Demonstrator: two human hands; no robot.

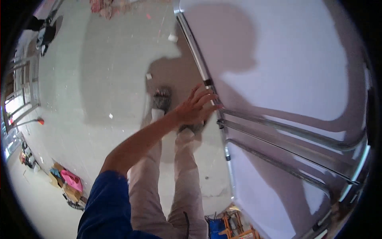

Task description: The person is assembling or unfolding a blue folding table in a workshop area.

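A large folding table (294, 44) with a white underside fills the right side, tilted up with its metal-trimmed edge towards me. Dark grey tube legs (286, 129) lie folded against that underside. My left hand (197, 105) reaches across from the lower left, in a blue sleeve, and its bent fingers hook over the table's metal edge close to the middle joint. The fingertips show on the underside; part of the grip is hidden behind the hand. My right hand is out of the picture.
My shoes (161, 99) stand on a pale floor beside the table. Small white scraps (172, 38) lie about. Along the left are a cardboard box (71, 193) with a pink item (72, 180) and a metal frame (26, 83). An orange frame (234, 227) stands at the bottom.
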